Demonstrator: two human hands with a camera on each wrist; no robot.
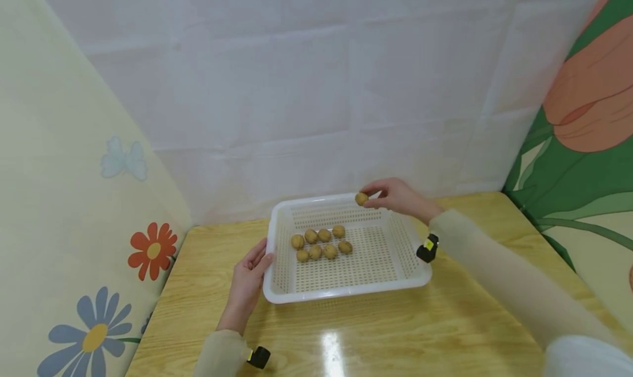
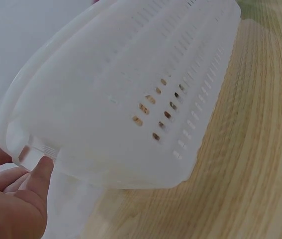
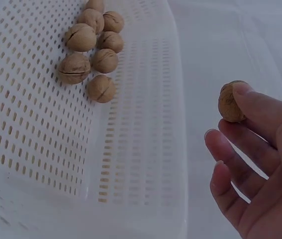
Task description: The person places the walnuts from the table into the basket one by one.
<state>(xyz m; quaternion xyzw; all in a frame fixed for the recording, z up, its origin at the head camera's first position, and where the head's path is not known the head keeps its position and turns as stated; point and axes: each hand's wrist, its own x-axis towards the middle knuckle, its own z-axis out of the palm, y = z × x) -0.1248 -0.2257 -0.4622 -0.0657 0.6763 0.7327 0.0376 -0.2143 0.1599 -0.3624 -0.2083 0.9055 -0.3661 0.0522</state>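
Note:
A white plastic basket (image 1: 346, 294) with slotted walls and floor sits on the table, tilted slightly in the head view. Inside it, several walnuts (image 1: 330, 251) lie in two rows toward the left. My left hand (image 1: 247, 281) grips the basket's left rim, thumb on top; in the left wrist view its fingers (image 2: 39, 179) hold the end of the rim. Above the far right rim, my right hand (image 1: 398, 197) pinches one walnut (image 3: 231, 102) between thumb and fingertips. That walnut is apart from the basket in the right wrist view.
The basket stands on a wooden table (image 1: 306, 338) near its back edge. Behind it hangs a creased white sheet (image 1: 277, 102). Painted panels with flowers (image 1: 153, 250) flank the table on both sides. Each sleeve carries a small black device (image 1: 428, 248).

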